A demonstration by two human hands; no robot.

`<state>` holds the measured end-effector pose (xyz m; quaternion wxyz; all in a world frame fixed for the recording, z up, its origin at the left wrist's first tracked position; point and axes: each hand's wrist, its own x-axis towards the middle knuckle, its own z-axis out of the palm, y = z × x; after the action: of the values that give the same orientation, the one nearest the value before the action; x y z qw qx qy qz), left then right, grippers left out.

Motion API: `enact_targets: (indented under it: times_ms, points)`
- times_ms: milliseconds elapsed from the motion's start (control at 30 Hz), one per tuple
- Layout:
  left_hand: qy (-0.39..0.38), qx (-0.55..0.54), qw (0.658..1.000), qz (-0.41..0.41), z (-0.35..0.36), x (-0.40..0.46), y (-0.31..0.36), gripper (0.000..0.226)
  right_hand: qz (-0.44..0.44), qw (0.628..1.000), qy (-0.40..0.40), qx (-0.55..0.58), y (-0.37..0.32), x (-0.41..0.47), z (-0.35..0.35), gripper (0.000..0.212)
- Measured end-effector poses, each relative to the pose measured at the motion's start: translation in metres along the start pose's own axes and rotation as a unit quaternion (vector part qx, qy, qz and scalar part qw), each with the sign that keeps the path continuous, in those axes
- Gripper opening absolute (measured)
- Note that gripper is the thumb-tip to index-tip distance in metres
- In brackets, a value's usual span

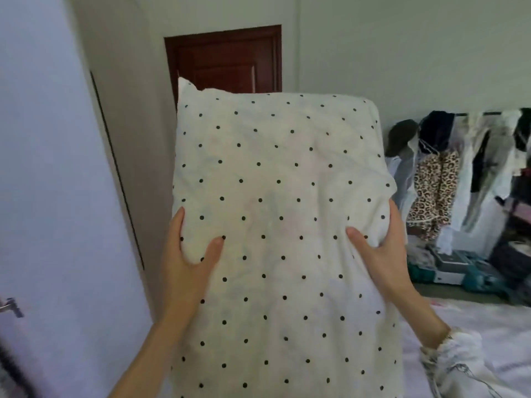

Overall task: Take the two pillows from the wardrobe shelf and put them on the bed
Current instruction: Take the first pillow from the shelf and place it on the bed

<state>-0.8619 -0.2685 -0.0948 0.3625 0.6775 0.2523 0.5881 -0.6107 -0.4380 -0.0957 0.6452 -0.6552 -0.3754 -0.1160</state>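
Observation:
A white pillow with small black dots (281,196) fills the middle of the head view, held upright in front of me. My left hand (186,262) grips its left edge, thumb pressed into the front. My right hand (379,254) grips the right edge the same way, fabric bunched under the thumb. Low on the right lies the bed (488,326) with a pale sheet, partly hidden by the pillow. Only one pillow shows, and no wardrobe shelf is in view.
A pale door panel (51,196) with a metal handle (11,307) stands close on the left. A dark red door (224,61) is behind the pillow. A rail of hanging clothes (459,173) and boxes on the floor (454,268) line the right wall.

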Motion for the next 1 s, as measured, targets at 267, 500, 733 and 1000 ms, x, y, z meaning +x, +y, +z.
enact_targets:
  times_ms: [267,500,733,1000]
  points:
    - [-0.051,-0.041,0.998,0.015,0.116,0.094,-0.086,0.07,0.01,0.997,0.072,-0.038,0.084,0.087,0.024,0.087]
    - [-0.088,-0.071,0.993,0.024,0.194,0.206,-0.148,0.074,0.018,0.993,0.104,-0.059,0.138,0.183,0.078,0.09]
    - [-0.144,-0.079,0.986,0.024,0.271,0.296,-0.203,0.075,0.027,0.988,0.133,-0.074,0.193,0.258,0.115,0.092]
    - [-0.165,-0.091,0.982,0.019,0.389,0.393,-0.282,0.075,0.02,0.981,0.166,-0.097,0.284,0.373,0.157,0.091]
